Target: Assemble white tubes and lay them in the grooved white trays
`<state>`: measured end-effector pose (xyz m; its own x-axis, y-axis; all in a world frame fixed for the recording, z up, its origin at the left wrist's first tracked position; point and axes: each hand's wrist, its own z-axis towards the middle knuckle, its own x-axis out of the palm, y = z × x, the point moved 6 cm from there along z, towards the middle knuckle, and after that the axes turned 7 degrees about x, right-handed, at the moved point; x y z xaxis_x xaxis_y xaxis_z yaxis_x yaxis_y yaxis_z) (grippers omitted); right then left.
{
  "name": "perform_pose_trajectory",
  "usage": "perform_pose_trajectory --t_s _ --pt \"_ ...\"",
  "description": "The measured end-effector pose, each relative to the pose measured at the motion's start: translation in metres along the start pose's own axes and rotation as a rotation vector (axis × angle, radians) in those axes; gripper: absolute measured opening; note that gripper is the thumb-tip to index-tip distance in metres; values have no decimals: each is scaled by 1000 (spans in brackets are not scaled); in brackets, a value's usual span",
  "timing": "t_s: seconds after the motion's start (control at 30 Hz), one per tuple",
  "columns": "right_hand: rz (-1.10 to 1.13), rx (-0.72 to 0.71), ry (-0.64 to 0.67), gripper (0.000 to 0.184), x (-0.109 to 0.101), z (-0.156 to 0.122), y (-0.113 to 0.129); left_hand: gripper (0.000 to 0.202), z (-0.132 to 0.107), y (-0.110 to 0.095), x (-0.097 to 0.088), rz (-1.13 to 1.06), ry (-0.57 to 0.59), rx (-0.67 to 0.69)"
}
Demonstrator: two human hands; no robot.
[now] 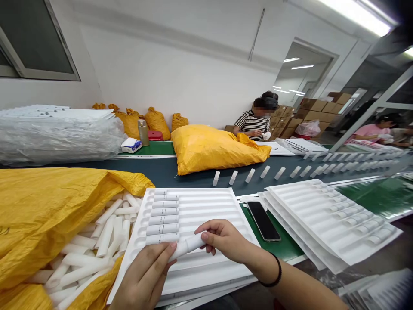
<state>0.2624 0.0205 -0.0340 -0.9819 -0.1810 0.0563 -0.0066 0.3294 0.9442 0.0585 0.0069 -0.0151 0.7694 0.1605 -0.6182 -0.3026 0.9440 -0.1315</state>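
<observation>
Left hand (pixel 145 275): palm down, fingertips pinching the left end of the white tube (pixel 189 245). Right hand (pixel 222 241): fingers curled, gripping the tube's right end; black band (pixel 276 272) on wrist, forearm bare.

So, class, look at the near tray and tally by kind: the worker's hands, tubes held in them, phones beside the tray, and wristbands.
Hands: 2, the left hand and the right hand
Held white tube: 1
Black phone: 1
Black wristband: 1
Total: 5
</observation>
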Motion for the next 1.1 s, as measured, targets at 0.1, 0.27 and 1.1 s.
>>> perform_pose_trajectory --t_s 0.1,0.27,1.1 --pt "12 39 -3 47 -1 0 -4 57 -3 -2 -2 23 29 59" --pt "44 207 121 48 7 2 -22 52 -6 -8 -1 49 112 185" --pt "-1190 246 -576 25 -124 189 49 37 -111 105 -36 489 672 -879"
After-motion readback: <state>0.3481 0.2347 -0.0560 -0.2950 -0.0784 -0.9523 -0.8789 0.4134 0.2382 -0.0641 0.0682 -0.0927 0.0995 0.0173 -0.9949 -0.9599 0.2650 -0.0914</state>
